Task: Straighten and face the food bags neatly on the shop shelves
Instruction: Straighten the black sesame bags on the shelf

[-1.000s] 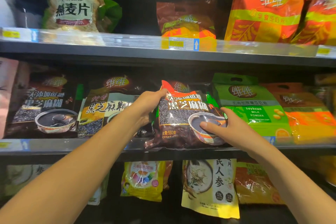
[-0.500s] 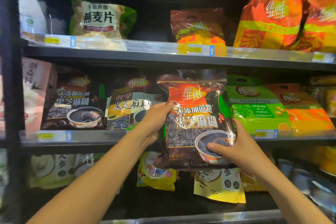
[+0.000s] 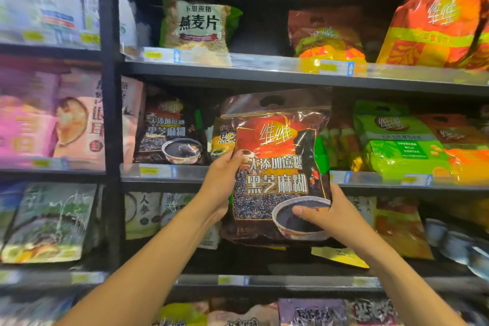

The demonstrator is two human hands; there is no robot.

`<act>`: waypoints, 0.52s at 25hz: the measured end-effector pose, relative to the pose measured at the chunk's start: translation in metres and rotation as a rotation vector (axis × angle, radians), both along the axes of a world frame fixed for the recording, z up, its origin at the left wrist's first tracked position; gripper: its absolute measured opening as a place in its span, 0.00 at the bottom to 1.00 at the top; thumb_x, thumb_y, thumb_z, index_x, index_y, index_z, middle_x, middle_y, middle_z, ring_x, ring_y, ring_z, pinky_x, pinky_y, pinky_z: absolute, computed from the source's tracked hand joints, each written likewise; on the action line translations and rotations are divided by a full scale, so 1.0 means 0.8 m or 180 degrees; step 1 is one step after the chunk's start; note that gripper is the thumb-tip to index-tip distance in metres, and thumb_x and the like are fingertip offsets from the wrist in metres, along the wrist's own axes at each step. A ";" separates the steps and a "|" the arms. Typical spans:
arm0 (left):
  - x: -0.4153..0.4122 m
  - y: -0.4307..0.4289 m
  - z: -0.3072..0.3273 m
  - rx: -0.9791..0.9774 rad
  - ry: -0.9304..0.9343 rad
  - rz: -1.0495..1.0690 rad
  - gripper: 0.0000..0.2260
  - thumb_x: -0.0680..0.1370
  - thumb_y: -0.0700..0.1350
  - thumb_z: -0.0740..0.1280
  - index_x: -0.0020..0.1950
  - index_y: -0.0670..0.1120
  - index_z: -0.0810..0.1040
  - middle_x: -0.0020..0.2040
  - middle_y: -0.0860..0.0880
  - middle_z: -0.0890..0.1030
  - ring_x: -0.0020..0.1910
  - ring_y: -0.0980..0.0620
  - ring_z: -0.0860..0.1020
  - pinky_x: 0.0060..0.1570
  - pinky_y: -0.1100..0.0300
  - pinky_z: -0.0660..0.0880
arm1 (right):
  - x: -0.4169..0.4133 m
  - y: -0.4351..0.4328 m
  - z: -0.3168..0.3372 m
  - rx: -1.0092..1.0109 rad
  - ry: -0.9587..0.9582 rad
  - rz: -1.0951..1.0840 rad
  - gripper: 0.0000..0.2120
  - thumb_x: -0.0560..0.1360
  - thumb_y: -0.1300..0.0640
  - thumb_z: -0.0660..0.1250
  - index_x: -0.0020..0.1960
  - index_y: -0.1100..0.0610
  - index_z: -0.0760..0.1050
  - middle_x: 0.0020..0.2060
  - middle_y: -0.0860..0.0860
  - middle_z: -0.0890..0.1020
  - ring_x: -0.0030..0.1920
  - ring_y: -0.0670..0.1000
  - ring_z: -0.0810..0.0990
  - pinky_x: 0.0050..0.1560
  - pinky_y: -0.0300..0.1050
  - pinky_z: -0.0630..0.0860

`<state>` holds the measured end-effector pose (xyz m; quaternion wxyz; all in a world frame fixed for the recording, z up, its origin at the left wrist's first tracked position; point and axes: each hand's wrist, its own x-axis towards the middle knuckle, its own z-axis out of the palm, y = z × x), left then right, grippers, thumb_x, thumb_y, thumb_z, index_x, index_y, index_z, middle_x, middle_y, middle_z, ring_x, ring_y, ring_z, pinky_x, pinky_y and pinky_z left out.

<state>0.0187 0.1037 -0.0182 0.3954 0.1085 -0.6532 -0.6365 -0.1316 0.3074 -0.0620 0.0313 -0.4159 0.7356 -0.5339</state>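
A dark black-sesame-paste bag with a red top and a bowl picture is held upright in the air in front of the middle shelf. My left hand grips its left edge. My right hand holds its lower right corner, thumb across the bowl picture. A matching dark bag stands on the middle shelf to the left, and a yellow-and-black bag shows partly behind the held one. The slot behind the held bag is hidden.
Green soybean-powder bags and orange bags lean on the middle shelf at right. The top shelf carries an oat bag and orange bags. A dark upright post divides off the left bay. Lower shelves hold more bags.
Both hands have lifted the black-sesame bag off the middle shelf, toward me and lower, turning it upright. The view has shifted left, showing the neighbouring bay.
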 end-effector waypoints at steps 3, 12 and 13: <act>0.043 -0.021 -0.013 0.0032 0.0024 0.0120 0.14 0.86 0.49 0.61 0.47 0.48 0.84 0.51 0.43 0.87 0.55 0.42 0.84 0.57 0.49 0.80 | 0.037 -0.023 0.001 -0.0333 -0.0346 0.0188 0.28 0.66 0.45 0.82 0.62 0.47 0.75 0.48 0.43 0.88 0.45 0.41 0.86 0.46 0.42 0.80; 0.134 -0.073 -0.038 0.0372 -0.0123 0.0357 0.17 0.84 0.53 0.63 0.37 0.55 0.84 0.55 0.43 0.87 0.60 0.40 0.82 0.67 0.36 0.73 | 0.127 -0.089 -0.003 -0.0515 -0.0280 0.0350 0.24 0.67 0.52 0.83 0.58 0.48 0.75 0.45 0.43 0.87 0.41 0.36 0.84 0.38 0.30 0.76; 0.140 -0.078 -0.036 0.0395 -0.0150 0.0369 0.16 0.82 0.55 0.64 0.38 0.54 0.83 0.55 0.44 0.87 0.61 0.40 0.82 0.68 0.36 0.72 | 0.131 -0.096 -0.001 -0.0524 -0.0256 0.0352 0.24 0.67 0.51 0.83 0.58 0.47 0.75 0.45 0.42 0.87 0.41 0.36 0.84 0.39 0.30 0.76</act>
